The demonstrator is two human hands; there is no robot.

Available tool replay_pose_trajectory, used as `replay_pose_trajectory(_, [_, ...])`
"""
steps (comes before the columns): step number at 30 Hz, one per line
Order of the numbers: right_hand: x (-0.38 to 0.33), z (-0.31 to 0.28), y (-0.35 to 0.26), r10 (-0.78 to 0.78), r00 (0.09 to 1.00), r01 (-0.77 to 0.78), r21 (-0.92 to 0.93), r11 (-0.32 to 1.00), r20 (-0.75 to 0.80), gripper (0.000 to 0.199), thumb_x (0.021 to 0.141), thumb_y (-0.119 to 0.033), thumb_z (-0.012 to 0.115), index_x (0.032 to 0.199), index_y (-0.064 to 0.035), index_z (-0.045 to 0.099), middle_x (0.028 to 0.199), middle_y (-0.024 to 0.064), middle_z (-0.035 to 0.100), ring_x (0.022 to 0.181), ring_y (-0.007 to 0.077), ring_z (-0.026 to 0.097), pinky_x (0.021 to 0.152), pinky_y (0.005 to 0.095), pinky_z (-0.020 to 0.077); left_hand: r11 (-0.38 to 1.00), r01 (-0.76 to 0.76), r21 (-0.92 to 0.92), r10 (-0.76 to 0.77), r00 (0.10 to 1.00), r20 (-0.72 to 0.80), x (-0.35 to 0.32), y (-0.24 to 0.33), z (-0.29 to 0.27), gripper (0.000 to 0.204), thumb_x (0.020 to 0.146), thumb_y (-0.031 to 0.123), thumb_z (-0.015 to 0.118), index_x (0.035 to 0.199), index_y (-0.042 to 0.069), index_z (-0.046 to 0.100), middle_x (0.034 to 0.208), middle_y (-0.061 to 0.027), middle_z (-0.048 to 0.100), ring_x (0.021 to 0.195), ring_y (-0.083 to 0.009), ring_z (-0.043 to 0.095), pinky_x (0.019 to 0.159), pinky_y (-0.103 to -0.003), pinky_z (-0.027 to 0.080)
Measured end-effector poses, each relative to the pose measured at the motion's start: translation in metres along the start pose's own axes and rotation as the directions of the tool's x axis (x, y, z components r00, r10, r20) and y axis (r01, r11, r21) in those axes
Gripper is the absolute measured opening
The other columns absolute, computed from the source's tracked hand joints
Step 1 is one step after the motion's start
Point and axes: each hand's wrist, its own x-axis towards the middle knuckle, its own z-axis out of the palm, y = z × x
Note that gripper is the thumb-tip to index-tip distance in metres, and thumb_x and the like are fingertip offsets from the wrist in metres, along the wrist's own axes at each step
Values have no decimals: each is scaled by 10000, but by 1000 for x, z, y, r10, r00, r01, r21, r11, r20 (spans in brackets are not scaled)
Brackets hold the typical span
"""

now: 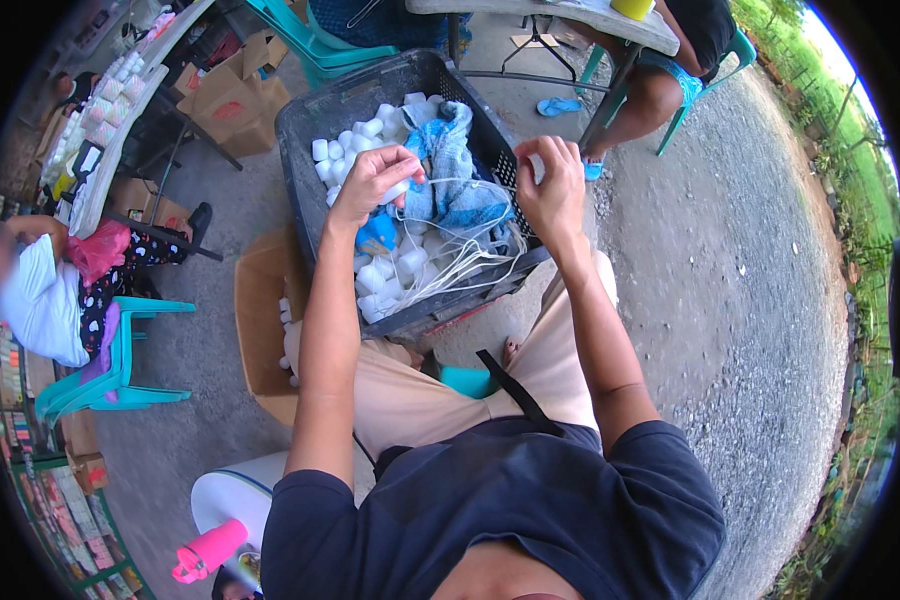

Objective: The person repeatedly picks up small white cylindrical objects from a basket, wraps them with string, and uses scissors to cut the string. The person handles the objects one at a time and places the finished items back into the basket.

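A black plastic crate point(315, 215) stands in front of my knees, holding many small white cylinders point(378, 275), a blue-and-white cloth point(448, 160) and a loose bundle of white strings point(460, 262). My left hand point(375, 185) is closed over the crate's left half, with a white cylinder point(395, 192) between its fingers. Over the right rim, my right hand point(552, 188) is pinched closed; what lies in its fingertips is too small to make out. A thin white string runs from near my left fingers toward the right. A bright blue item point(376, 234) lies under my left wrist.
An open cardboard box point(260, 340) stands left of the crate. Beyond the crate are a table point(570, 22) and a seated person's leg point(645, 105). At left, another person point(45, 290) sits by a long table point(120, 150). A pink tumbler point(210, 550) lies behind me.
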Motion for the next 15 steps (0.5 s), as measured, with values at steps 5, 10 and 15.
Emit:
replay_pose_trajectory(5, [8,29,-24,-190,879,55,303,951,438,329,735,-43,670,1063,-50,645,1012,140,637,956,305,614,842,380,478,996,69,58,-67,997,-41,5,-8,8,187,896,203,622,851,25,656,776,-56,650,582,-77,566,467,-204,438])
replay_pose_trajectory(10, [-2,63,-4,-231,487,122,196,973,842,151,766,-135,683,893,-55,687,820,101,672,823,276,653,736,364,506,780,139,-611,-251,963,-102,13,-20,-12,397,975,329,421,1131,-8,563,992,-156,642,798,-217,636,704,-330,524])
replay_pose_trajectory(15, [-7,59,1,-225,434,121,191,974,872,180,829,-238,653,883,-69,683,782,103,669,785,287,653,698,376,492,666,114,-737,-249,966,-76,14,-24,-18,411,961,218,390,1261,-50,475,1127,-235,591,1014,-327,622,881,-415,520])
